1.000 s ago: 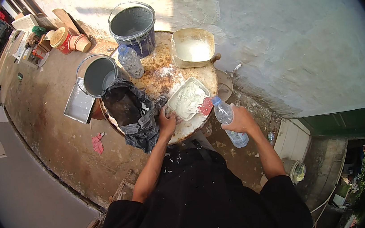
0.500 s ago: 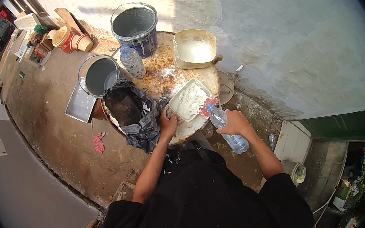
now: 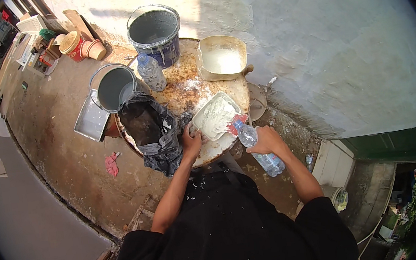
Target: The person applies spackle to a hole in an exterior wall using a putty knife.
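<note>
While R hand (image 3: 265, 140) grips the bottle (image 3: 269, 164) mid-body, near right of the tub (image 3: 233, 101), L hand (image 3: 191, 141) touches tub's near-left edge, grip unclear; bottle prob. light, squashy, best held there w/o squeezing.

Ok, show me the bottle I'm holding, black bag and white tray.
Held bottle (image 3: 269, 162), head view: lower body.
Black bag (image 3: 162, 154), head view: crumpled front.
White tray (image 3: 207, 106), head view: rim.
</note>
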Motion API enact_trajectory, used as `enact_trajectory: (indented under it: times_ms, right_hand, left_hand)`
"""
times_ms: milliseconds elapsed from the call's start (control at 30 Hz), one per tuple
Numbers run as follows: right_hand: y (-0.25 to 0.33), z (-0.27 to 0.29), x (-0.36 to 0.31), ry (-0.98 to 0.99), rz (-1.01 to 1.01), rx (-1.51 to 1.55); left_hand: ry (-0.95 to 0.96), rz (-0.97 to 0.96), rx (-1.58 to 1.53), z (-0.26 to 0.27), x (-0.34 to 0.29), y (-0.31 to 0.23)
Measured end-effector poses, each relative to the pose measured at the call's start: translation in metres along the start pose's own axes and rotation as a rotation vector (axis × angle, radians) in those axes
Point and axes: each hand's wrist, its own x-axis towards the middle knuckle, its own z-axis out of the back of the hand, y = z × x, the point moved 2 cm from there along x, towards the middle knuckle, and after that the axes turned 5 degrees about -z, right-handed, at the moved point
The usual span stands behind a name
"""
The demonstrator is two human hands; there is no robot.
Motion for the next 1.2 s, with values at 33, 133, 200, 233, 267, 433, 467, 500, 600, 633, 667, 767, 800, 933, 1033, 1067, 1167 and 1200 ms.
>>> enact_trajectory:
  times_ms: [33,133,200,233,267,433,467,500,600,633,667,767,800,933,1033,1067,1167,1200]
  right_hand:
    - [0.000,0.001,0.000,0.001,0.011,0.008]
    - [-0.001,0.001,0.002,-0.010,0.016,0.019]
    - [-0.004,-0.003,0.004,-0.052,0.022,0.031]
    - [-0.005,-0.004,0.005,-0.093,0.027,0.043]
    - [-0.005,-0.003,0.006,-0.095,0.027,0.043]
    - [0.008,0.024,0.002,-0.085,0.075,0.181]
    - [0.011,0.030,0.001,-0.088,0.076,0.181]
    - [0.015,0.037,0.001,-0.151,0.101,0.237]
    - [0.028,0.063,0.002,-0.281,0.150,0.355]
    - [0.034,0.073,0.005,-0.346,0.172,0.418]
    - [0.040,0.080,0.010,-0.346,0.175,0.419]
    - [0.069,0.109,0.022,-0.600,0.363,0.586]
    - [0.083,0.116,0.029,-0.650,0.414,0.615]
    - [0.130,0.110,0.084,-0.703,0.539,0.678]
    - [0.152,0.087,0.122,-0.706,0.565,0.716]
    - [0.160,0.078,0.133,-0.697,0.569,0.728]
    - [0.173,0.059,0.149,-0.659,0.523,0.784]
    - [0.175,0.054,0.152,-0.654,0.528,0.783]
  left_hand:
    - [0.006,-0.001,0.006,0.000,0.000,0.000]
    - [0.006,0.002,0.012,0.001,0.000,0.001]
    - [0.001,0.004,0.007,0.000,0.000,0.001]
    - [-0.004,0.007,0.002,-0.001,0.000,0.000]
    - [-0.004,0.005,0.001,0.000,0.001,0.002]
    - [-0.001,-0.008,0.021,0.002,0.003,0.006]
    - [-0.001,-0.010,0.021,0.002,0.003,0.006]
    - [-0.001,-0.013,0.024,0.002,0.003,0.006]
    - [-0.002,-0.021,0.026,0.003,0.003,0.007]
    - [-0.003,-0.024,0.025,0.004,0.003,0.007]
    - [-0.005,-0.026,0.026,0.005,0.003,0.007]
    - [-0.009,-0.028,0.028,0.003,0.005,0.007]
    - [0.000,-0.028,0.026,0.003,0.005,0.007]
    - [0.003,-0.043,0.010,0.003,0.006,0.010]
    - [0.022,-0.036,-0.020,-0.001,0.003,0.007]
    - [0.005,-0.027,-0.006,0.001,0.003,0.008]
    - [-0.002,0.008,0.000,0.001,0.001,0.006]
    - [0.013,-0.019,-0.001,0.001,0.002,0.006]
